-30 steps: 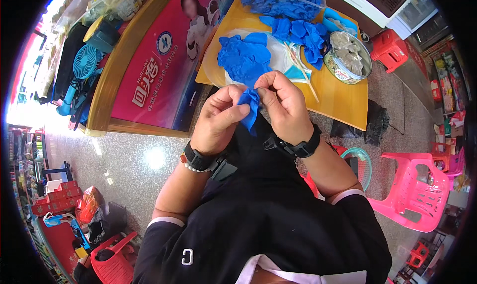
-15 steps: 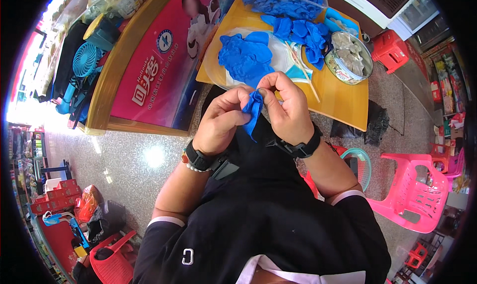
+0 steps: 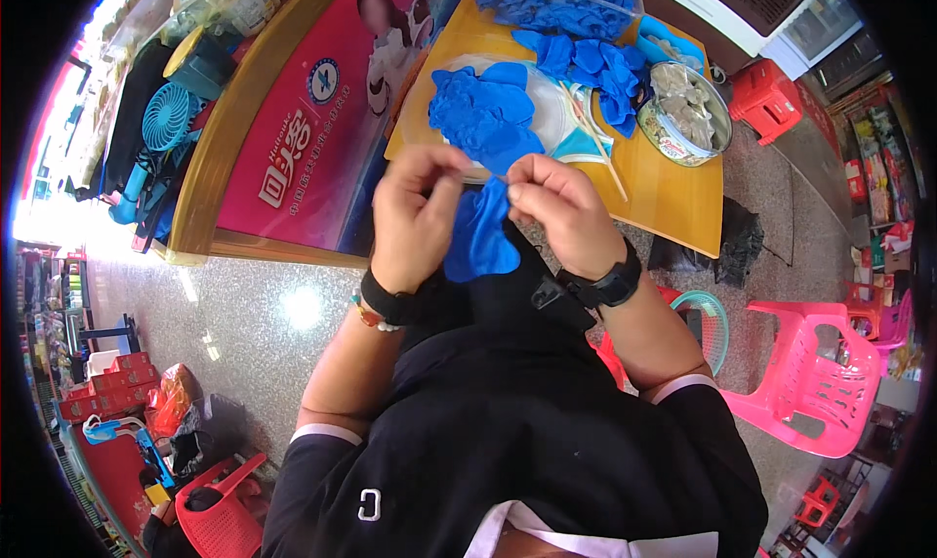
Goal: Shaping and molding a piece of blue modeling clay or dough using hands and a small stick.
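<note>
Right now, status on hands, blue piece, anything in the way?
Right hand pinching far end of blue piece. Left hand beside it, contact unclear. Piece spread toward body. Blue pile just beyond hands; no obstruction seen.

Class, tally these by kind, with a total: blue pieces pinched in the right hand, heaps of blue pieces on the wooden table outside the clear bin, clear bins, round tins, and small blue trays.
Blue piece in the right hand: 1
Heaps of blue pieces, one nearer the hands, one beside the bin: 2
Clear bin: 1
Round tin: 1
Small blue tray: 1
Total: 6
</note>
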The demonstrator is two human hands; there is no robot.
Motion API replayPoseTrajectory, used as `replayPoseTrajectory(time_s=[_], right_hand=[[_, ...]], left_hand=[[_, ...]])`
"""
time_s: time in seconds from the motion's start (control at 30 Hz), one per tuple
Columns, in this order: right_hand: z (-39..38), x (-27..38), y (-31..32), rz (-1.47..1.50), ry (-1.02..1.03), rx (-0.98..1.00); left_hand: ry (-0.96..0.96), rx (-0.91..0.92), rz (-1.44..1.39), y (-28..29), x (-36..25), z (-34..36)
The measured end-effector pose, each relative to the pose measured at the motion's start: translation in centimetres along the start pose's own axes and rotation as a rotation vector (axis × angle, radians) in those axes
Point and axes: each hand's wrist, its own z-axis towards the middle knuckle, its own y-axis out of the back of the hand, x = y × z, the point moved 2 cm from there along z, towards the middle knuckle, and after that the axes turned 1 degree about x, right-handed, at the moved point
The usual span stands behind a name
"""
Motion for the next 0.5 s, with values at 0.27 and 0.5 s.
replayPoseTrajectory(time_s=[0.27, 0.5], right_hand=[[0.4, -0.7, 0.0, -0.011, 0.134, -0.221], [0.0, -0.9, -1.2, 0.033, 0.167, -0.176]], left_hand=[[0.181, 0.201, -0.021, -0.6, -3.1, -2.1], [0.152, -0.011, -0.189, -2.1, -1.0, -2.0]])
